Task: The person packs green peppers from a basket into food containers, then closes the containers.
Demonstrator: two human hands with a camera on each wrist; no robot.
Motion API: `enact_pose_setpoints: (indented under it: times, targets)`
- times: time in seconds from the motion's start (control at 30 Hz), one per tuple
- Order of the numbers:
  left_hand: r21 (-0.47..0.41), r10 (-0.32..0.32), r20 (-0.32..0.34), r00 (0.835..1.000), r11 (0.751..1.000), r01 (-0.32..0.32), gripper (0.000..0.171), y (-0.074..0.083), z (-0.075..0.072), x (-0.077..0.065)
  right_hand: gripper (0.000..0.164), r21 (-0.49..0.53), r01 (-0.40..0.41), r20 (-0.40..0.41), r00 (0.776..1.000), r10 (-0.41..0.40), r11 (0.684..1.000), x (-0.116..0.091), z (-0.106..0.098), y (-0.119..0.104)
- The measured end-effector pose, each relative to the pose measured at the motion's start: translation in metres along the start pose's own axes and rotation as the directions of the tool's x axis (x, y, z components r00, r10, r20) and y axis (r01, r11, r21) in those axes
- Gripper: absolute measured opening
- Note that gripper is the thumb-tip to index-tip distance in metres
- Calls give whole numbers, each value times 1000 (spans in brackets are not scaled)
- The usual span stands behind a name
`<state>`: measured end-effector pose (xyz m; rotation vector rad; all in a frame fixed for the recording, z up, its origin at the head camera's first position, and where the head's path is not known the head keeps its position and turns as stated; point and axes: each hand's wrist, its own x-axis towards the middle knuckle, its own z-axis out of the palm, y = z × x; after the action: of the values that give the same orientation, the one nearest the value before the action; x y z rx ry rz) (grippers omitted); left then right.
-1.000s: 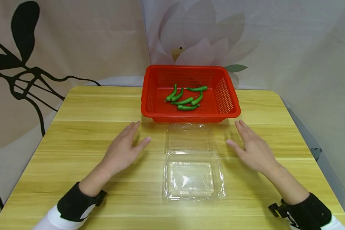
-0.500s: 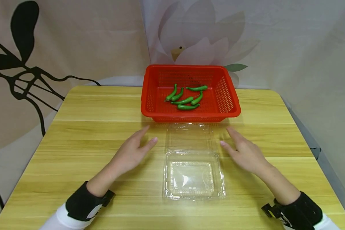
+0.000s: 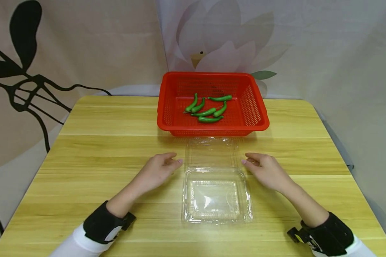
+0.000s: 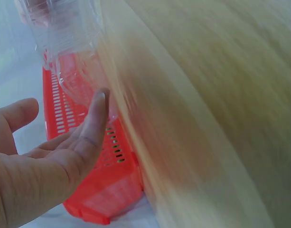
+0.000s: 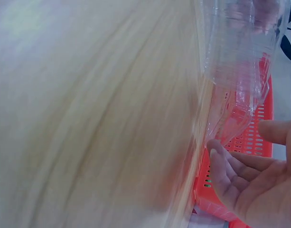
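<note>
A clear plastic clamshell box (image 3: 217,217) lies opened out on the wooden table, its lid half (image 3: 211,157) pointing away from me and its deeper half nearer. To the left of the lid, my left hand (image 3: 156,172) hovers with fingers bent inward and thumb apart, holding nothing. My right hand (image 3: 270,173) mirrors it on the other side, fingertips close to the lid's right edge. Both wrist views show a gap between thumb and fingers. Beyond the box stands a red plastic basket (image 3: 213,132) with several green chili peppers (image 3: 209,119) on its floor.
The wooden table (image 3: 115,146) has rounded far corners. Behind it hangs a pale cloth backdrop (image 3: 115,46) with printed flowers and dark stems. The basket's front rim sits right at the lid's far edge. Black bands (image 3: 104,223) with small cameras wrap both wrists.
Both hands have moved inward toward the box lid and slightly nearer to me, and their straight fingers have bent. The basket, peppers and box have stayed where they were.
</note>
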<state>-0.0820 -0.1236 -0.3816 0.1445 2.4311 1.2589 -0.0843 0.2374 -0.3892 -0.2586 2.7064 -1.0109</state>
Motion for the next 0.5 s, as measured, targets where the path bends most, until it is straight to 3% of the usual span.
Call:
enact_pose_setpoints:
  times: [0.17,0.33,0.5]
  targets:
    - [-110,-42,17,999,993,43,57,0,5,7,56,42,-42,35,999,41,998,2,0,-1]
    - [-269,-63,62,996,960,78,40,1,8,12,51,89,-92,68,994,86,992,5,1,-2]
    - [-333,-88,103,991,935,118,27,2,10,17,42,130,-112,84,991,102,985,7,5,0]
